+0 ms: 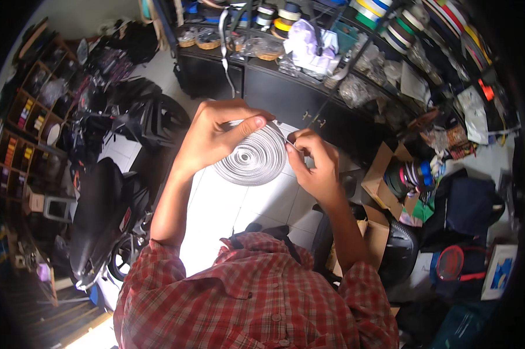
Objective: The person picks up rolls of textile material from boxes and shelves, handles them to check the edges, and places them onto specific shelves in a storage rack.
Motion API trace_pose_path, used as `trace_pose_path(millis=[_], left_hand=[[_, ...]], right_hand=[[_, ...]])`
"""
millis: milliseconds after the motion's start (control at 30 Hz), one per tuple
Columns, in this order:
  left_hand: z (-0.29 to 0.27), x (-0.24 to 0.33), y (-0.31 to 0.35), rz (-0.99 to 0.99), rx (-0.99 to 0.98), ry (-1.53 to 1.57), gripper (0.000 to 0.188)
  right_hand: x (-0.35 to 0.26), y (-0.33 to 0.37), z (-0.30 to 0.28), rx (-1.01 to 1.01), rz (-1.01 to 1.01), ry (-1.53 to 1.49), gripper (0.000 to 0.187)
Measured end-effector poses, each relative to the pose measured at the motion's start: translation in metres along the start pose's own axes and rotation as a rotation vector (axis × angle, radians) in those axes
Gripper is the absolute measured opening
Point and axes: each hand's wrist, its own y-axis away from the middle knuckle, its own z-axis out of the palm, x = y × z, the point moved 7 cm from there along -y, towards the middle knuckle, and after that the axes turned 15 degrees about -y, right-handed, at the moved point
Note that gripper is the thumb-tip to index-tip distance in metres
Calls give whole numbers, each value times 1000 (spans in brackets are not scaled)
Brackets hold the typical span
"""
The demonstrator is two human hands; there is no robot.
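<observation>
A large flat coil of grey-white webbing strap point(246, 160) is held up in front of my chest, its spiral face turned toward me. My left hand point(224, 131) grips the coil's upper edge, thumb over the near face and fingers behind it. The strap's loose end point(286, 138) leaves the coil at its upper right. That end is pinched between the thumb and fingers of my right hand point(314, 156), just beside the roll. The far side of the coil and some of my left fingers are hidden.
A black motorcycle point(108, 215) stands at left, near a wooden pigeonhole shelf point(32, 116). Ahead are black cabinets point(280, 96) under shelves of strap rolls point(286, 20). Open cardboard boxes point(382, 168) and bags point(469, 203) lie at right. White floor tiles point(262, 203) show below the coil.
</observation>
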Motion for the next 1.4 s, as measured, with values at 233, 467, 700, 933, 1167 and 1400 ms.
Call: trace_pose_path(millis=[233, 467, 700, 933, 1167, 1400], left_hand=[[7, -33, 20, -260, 255, 169, 23], [71, -55, 4, -362, 315, 408, 22], [121, 13, -43, 425, -453, 148, 28], [115, 3, -63, 196, -282, 307, 21], [110, -14, -43, -129, -57, 442, 23], [103, -29, -21, -238, 17, 499, 23]], right_hand=[[18, 30, 15, 193, 6, 36, 19], [47, 61, -30, 402, 343, -196, 34], [33, 80, -57, 193, 440, 117, 33], [21, 76, -76, 281, 330, 15, 24], [10, 70, -58, 279, 185, 339, 21], [12, 76, -72, 223, 140, 545, 7]])
